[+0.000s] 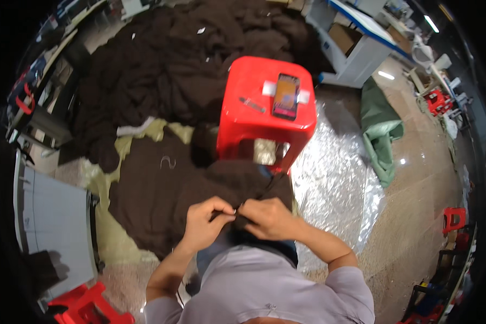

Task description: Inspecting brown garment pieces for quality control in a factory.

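A dark brown cloth [146, 200] lies over my lap and spreads to the left in front of me. My left hand [204, 221] is closed in a pinch at a raised bit of this cloth, thumb against forefinger. Close beside it, my right hand [270, 218] is curled round the same cloth, its fingertips almost meeting the left ones. What lies exactly between the fingertips is too small to make out. A light curl of thread [168, 162] rests on the cloth, left of the hands.
Ahead stands a red plastic stool [240, 81] bearing a phone [286, 97] and a small slim metal tool [252, 105]. Behind it is a large heap of brown cloth [162, 59]. Silvery plastic sheeting [335, 183] and a green bag [380, 135] lie right; a grey-white panel [56, 216] stands left.
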A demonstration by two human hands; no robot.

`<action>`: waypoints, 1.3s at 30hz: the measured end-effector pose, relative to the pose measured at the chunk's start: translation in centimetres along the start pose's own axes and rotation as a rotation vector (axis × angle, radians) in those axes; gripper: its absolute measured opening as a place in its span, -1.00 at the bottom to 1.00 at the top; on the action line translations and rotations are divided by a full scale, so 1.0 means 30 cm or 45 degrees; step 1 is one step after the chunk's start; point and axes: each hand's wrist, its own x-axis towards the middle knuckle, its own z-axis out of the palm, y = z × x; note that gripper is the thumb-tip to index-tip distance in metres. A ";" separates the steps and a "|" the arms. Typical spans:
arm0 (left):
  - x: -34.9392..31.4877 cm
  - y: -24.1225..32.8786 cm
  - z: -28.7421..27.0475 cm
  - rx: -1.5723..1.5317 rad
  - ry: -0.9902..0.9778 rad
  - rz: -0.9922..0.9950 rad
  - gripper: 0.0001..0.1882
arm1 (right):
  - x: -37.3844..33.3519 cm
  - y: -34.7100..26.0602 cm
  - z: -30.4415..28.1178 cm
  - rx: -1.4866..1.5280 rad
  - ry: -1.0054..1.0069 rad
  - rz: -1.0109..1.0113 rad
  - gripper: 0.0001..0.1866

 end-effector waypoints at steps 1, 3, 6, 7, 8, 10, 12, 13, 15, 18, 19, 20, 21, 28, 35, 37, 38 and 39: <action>0.008 -0.002 0.006 -0.146 0.033 0.013 -0.82 | 0.002 0.001 0.000 -0.036 0.015 -0.036 -0.61; 0.016 -0.008 0.021 -0.291 0.051 0.034 -0.85 | 0.001 0.001 0.007 -0.131 0.069 -0.098 -0.57; -0.003 -0.021 0.066 -0.520 0.149 -0.051 -0.82 | -0.011 0.004 0.035 -0.225 0.143 -0.119 -0.57; -0.020 -0.023 0.093 -0.434 0.251 -0.003 -0.82 | -0.015 0.006 0.046 -0.277 0.229 -0.083 -0.59; -0.035 -0.024 0.114 -0.370 0.344 0.059 -0.82 | -0.019 0.009 0.056 -0.324 0.325 -0.042 -0.60; -0.042 -0.026 0.137 -0.383 0.398 0.074 -0.84 | -0.024 0.010 0.077 -0.270 0.369 -0.008 -0.64; -0.036 -0.021 0.145 -0.291 0.478 0.069 -0.84 | -0.023 0.011 0.089 -0.182 0.463 0.057 -0.64; -0.026 -0.016 0.147 -0.281 0.519 0.000 -0.82 | -0.023 0.011 0.091 -0.185 0.468 0.041 -0.64; -0.005 -0.005 0.133 -0.096 0.471 0.098 -0.82 | -0.020 0.011 0.091 -0.179 0.486 0.041 -0.64; 0.017 -0.003 0.125 0.277 0.429 0.375 -0.87 | -0.024 0.010 0.091 -0.236 0.504 0.064 -0.64; 0.025 -0.010 0.121 0.350 0.457 0.503 -0.86 | -0.026 0.009 0.096 -0.295 0.507 0.069 -0.63; 0.030 -0.019 0.122 0.352 0.487 0.544 -0.87 | -0.030 0.010 0.098 -0.324 0.476 0.071 -0.63; 0.027 -0.028 0.125 0.386 0.507 0.545 -0.87 | -0.033 0.008 0.105 -0.302 0.481 0.102 -0.63; 0.025 -0.064 0.102 0.364 0.574 0.739 -0.87 | -0.018 0.026 0.106 -0.159 0.442 0.034 -0.52; 0.026 -0.033 0.080 0.494 0.397 0.817 -0.84 | -0.005 -0.002 0.038 0.112 0.280 0.183 -0.61; 0.025 -0.028 0.087 0.478 0.451 0.819 -0.77 | -0.009 -0.009 0.022 0.183 0.179 0.217 -0.69; 0.026 -0.027 0.088 0.479 0.453 0.815 -0.77 | -0.010 -0.011 0.020 0.175 0.140 0.234 -0.69; 0.028 -0.027 0.091 0.452 0.434 0.806 -0.77 | -0.012 -0.012 0.018 0.146 0.173 0.222 -0.71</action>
